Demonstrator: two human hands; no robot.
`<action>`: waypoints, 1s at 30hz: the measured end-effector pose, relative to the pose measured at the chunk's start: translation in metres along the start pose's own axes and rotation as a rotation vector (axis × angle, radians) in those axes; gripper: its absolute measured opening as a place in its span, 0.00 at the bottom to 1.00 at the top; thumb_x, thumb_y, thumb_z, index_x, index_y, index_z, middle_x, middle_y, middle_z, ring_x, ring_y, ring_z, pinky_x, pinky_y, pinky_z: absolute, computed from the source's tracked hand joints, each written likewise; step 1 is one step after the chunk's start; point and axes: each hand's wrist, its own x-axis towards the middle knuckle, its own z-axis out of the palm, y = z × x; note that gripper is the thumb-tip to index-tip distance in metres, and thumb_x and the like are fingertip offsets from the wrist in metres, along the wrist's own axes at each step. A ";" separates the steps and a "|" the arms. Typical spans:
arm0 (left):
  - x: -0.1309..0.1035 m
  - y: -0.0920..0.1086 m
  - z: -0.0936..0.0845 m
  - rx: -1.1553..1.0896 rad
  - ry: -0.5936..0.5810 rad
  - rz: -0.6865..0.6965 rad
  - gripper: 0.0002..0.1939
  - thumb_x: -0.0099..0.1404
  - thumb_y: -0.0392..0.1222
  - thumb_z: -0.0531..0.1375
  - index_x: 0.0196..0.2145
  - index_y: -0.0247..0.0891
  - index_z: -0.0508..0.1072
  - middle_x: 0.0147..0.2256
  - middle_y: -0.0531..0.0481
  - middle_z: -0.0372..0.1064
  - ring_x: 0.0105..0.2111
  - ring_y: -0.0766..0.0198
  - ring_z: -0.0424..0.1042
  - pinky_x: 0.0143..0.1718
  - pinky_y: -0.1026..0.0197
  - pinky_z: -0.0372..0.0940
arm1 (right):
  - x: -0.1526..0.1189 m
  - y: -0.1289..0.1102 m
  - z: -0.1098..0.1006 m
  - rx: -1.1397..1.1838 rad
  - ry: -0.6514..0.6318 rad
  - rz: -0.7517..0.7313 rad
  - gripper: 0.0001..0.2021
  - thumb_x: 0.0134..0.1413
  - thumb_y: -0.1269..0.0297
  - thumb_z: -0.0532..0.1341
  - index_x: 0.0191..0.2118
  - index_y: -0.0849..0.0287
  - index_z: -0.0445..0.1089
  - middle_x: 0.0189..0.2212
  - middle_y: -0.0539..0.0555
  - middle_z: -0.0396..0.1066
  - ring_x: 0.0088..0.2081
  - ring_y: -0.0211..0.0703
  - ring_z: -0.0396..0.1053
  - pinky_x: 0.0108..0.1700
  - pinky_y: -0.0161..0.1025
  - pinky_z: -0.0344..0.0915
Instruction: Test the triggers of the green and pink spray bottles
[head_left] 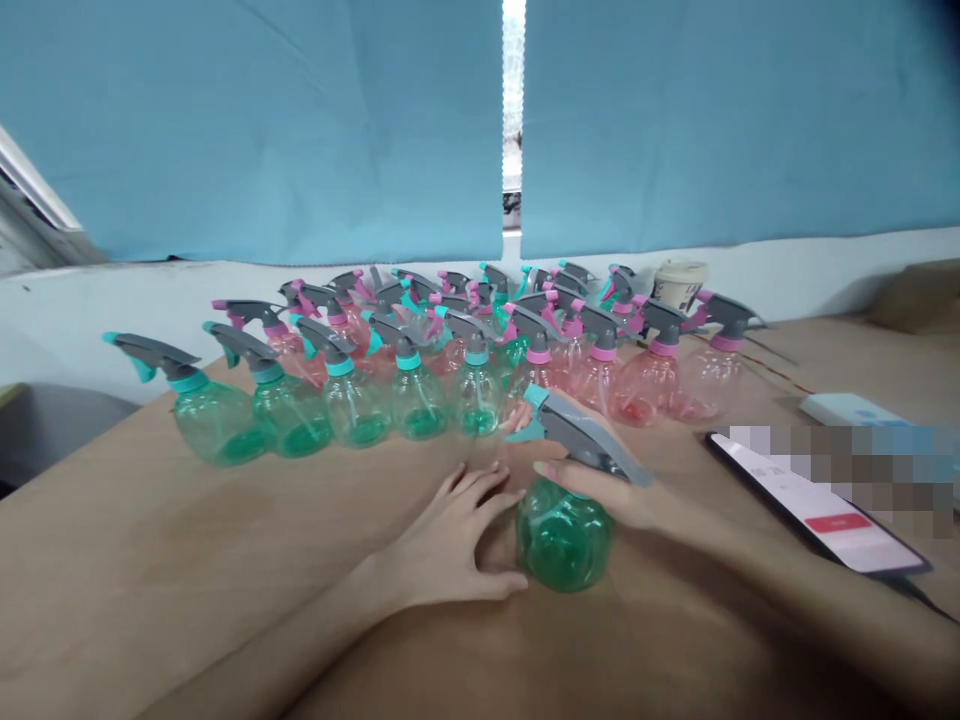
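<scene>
A green spray bottle (564, 540) with a grey and turquoise trigger head is near the front of the table, its base tipped toward me. My right hand (600, 485) is closed round its neck, just under the head. To its left my left hand (457, 545) is open, fingers spread and thumb near the bottle's side; whether they touch it I cannot tell. Behind both hands stand several green spray bottles (421, 400) with turquoise collars, on the left and middle. Pink spray bottles (649, 385) with pink collars stand on the right, and more fill the rows behind.
A phone (795, 490) with a lit screen lies on the wooden table (187, 560) at the right, a cable at its lower end. Beyond it is a white box-like device (855, 408) with a thin cord. A paper cup (679, 285) stands at the back, before the blue curtain (300, 130).
</scene>
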 end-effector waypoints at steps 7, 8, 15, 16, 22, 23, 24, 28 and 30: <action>0.001 -0.005 0.000 0.015 0.026 0.034 0.41 0.53 0.61 0.58 0.59 0.42 0.51 0.61 0.42 0.44 0.59 0.49 0.43 0.58 0.43 0.38 | 0.001 -0.008 -0.005 0.098 -0.032 0.047 0.14 0.42 0.73 0.56 0.38 0.51 0.63 0.31 0.45 0.64 0.23 0.32 0.57 0.24 0.31 0.58; 0.001 -0.005 0.000 0.013 0.029 0.035 0.41 0.53 0.61 0.58 0.59 0.41 0.51 0.61 0.42 0.44 0.59 0.49 0.44 0.57 0.43 0.38 | 0.002 -0.009 -0.005 0.113 -0.031 0.038 0.15 0.41 0.74 0.56 0.38 0.51 0.63 0.31 0.45 0.64 0.24 0.32 0.57 0.24 0.31 0.58; 0.001 -0.005 0.001 0.013 0.025 0.028 0.41 0.53 0.60 0.58 0.60 0.42 0.50 0.60 0.42 0.46 0.59 0.50 0.44 0.58 0.43 0.37 | 0.002 -0.007 -0.005 0.102 -0.039 0.044 0.11 0.41 0.73 0.56 0.33 0.52 0.62 0.26 0.45 0.64 0.24 0.34 0.60 0.25 0.32 0.60; 0.001 -0.005 0.001 0.013 0.021 0.025 0.41 0.53 0.60 0.58 0.60 0.42 0.50 0.60 0.42 0.46 0.59 0.50 0.44 0.58 0.43 0.37 | 0.001 -0.006 -0.006 0.103 -0.045 0.051 0.10 0.41 0.72 0.56 0.33 0.52 0.62 0.27 0.46 0.65 0.26 0.35 0.62 0.27 0.33 0.61; 0.002 -0.004 -0.001 0.003 0.007 0.022 0.41 0.54 0.61 0.58 0.60 0.43 0.50 0.60 0.43 0.46 0.59 0.50 0.44 0.57 0.44 0.39 | 0.000 -0.012 -0.011 0.091 -0.097 0.061 0.10 0.39 0.74 0.54 0.30 0.53 0.61 0.26 0.46 0.64 0.23 0.33 0.60 0.24 0.33 0.59; 0.003 -0.004 -0.001 0.001 0.004 0.023 0.41 0.54 0.61 0.58 0.60 0.43 0.50 0.60 0.43 0.46 0.59 0.49 0.44 0.57 0.44 0.39 | 0.000 -0.014 -0.011 0.082 -0.099 0.064 0.09 0.39 0.74 0.54 0.29 0.54 0.61 0.25 0.46 0.63 0.21 0.33 0.59 0.23 0.33 0.58; 0.003 -0.004 -0.001 0.001 0.002 0.024 0.41 0.54 0.61 0.58 0.60 0.43 0.50 0.60 0.43 0.46 0.59 0.49 0.44 0.57 0.44 0.39 | 0.000 -0.016 -0.012 0.073 -0.099 0.066 0.08 0.39 0.74 0.54 0.28 0.54 0.60 0.24 0.46 0.63 0.21 0.33 0.58 0.23 0.34 0.58; 0.003 -0.004 -0.002 0.007 0.001 0.022 0.40 0.54 0.61 0.57 0.60 0.43 0.51 0.60 0.43 0.45 0.59 0.49 0.44 0.57 0.44 0.39 | 0.001 -0.019 -0.013 0.014 -0.093 0.086 0.07 0.40 0.73 0.54 0.28 0.54 0.59 0.21 0.45 0.61 0.19 0.34 0.57 0.22 0.34 0.56; 0.003 -0.004 -0.001 0.004 0.006 0.023 0.40 0.54 0.61 0.57 0.59 0.43 0.51 0.60 0.43 0.46 0.59 0.49 0.44 0.57 0.44 0.39 | 0.001 -0.016 -0.012 0.005 -0.084 0.095 0.08 0.41 0.73 0.55 0.29 0.53 0.60 0.23 0.45 0.63 0.20 0.34 0.59 0.23 0.34 0.58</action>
